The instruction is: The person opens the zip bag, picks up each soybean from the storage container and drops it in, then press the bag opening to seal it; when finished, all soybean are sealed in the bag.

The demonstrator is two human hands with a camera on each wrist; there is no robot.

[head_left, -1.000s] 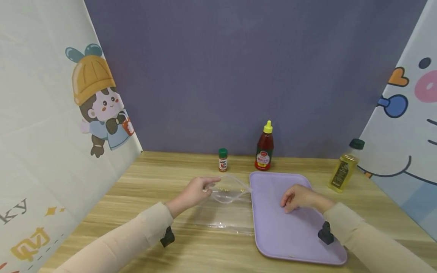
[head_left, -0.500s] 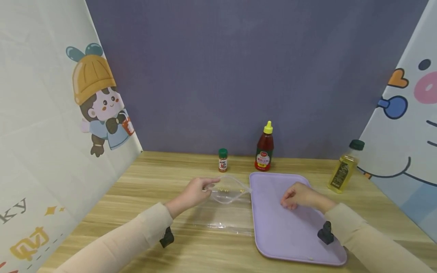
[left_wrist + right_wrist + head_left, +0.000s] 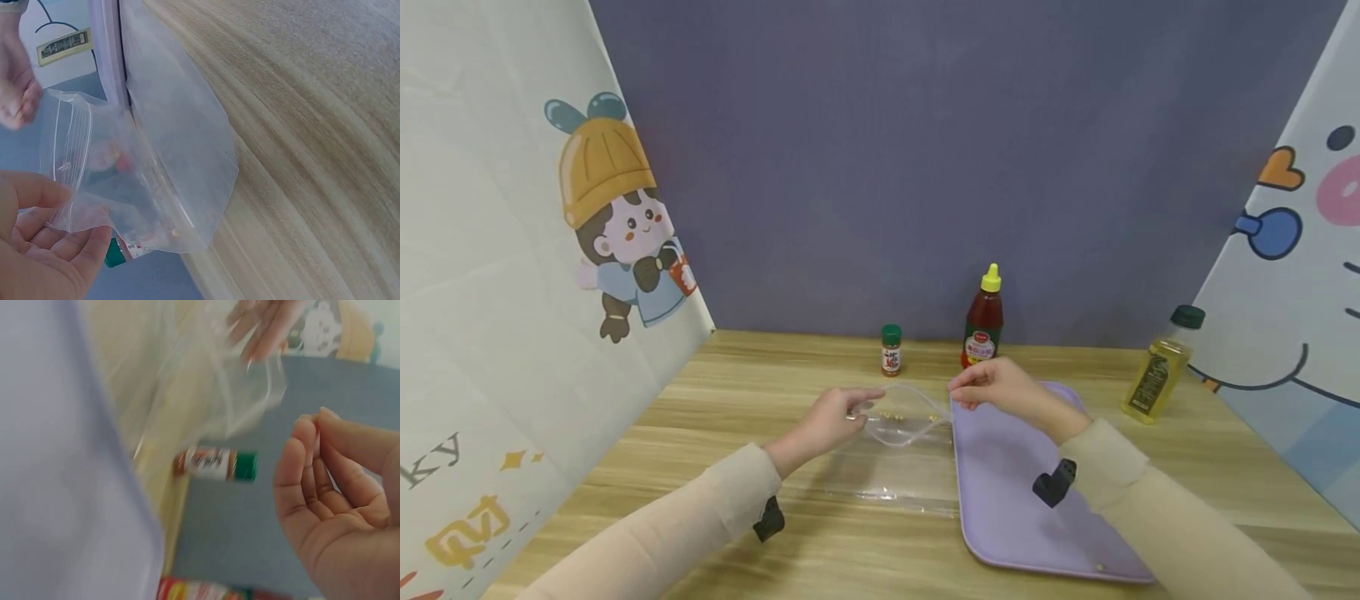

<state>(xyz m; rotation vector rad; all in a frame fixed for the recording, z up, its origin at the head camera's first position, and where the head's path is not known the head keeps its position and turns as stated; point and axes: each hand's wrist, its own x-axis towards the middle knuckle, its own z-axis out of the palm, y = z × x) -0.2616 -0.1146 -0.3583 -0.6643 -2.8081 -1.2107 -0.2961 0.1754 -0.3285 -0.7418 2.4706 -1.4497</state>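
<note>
A clear zip bag lies on the table, its mouth spread into a loop. My left hand pinches the near left side of that mouth between thumb and fingers, as the left wrist view shows. Several small yellow bean-like pieces are at the bag's mouth. Over the far left corner of the lilac tray, beside the bag's mouth, is my right hand. Its thumb and fingertips press together on what seems a tiny piece, almost wholly hidden. Another small yellowish piece sits near the tray's front edge.
A small green-capped spice jar stands behind the bag. The red sauce bottle with its yellow tip stands behind the tray, partly covered by my right hand. An oil bottle is at the right, near the printed side cloth.
My right hand has risen from the tray's middle and moved left and away to the bag's mouth. The small piece in the tray has shifted right along the front edge. My left hand stays put.
</note>
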